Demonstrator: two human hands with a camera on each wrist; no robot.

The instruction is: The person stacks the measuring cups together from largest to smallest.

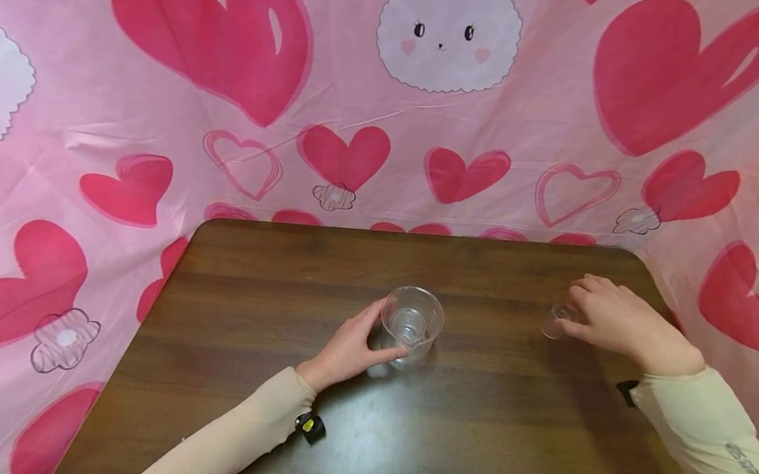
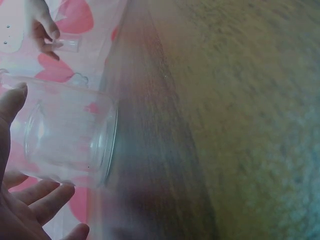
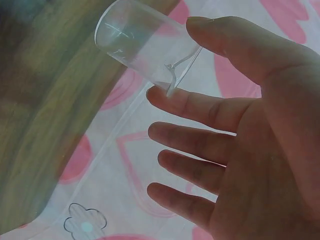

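A large clear beaker stands upright on the brown table. The left hand holds it from the left, thumb on the near side and fingers around the far side. Inside it shows a smaller round outline, which looks like a second clear vessel nested within. At the right, the right hand pinches a small clear beaker by its rim, between thumb and index finger. Its other fingers are spread apart from the glass. In the left wrist view this small beaker appears raised off the table.
The dark wooden table has rounded far corners. A pink cloth printed with hearts and white animal faces hangs behind it and along both sides. Both forearms wear pale sleeves, with a small black device at the left wrist.
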